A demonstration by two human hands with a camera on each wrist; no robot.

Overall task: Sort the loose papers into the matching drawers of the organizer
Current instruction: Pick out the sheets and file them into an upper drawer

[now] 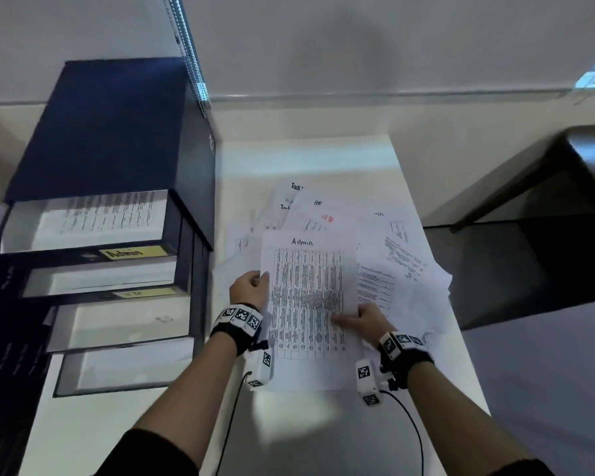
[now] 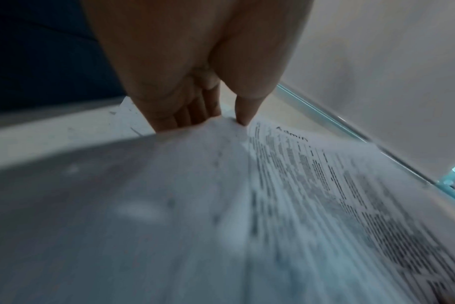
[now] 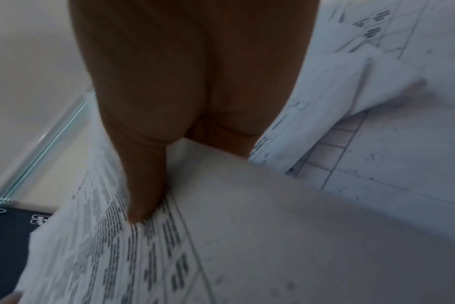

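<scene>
Both hands are on the Admin sheet (image 1: 308, 304), held up over the heap of papers (image 1: 392, 255) on the table (image 1: 306, 424); the left hand (image 1: 249, 288) pinches its left edge, thumb on top and fingers under, while the right hand (image 1: 364, 319) clamps the right edge lower down, thumb across the print; the sheet's long axis runs away from the person, heading at the far end; the organizer (image 1: 117, 166) stands to the left, just beside the left hand, its four drawers pulled out; the Admin drawer (image 1: 90, 223) is the top one, up and left of the sheet, so I'd judge the left hand is the nearer one to lead the sheet across.
</scene>
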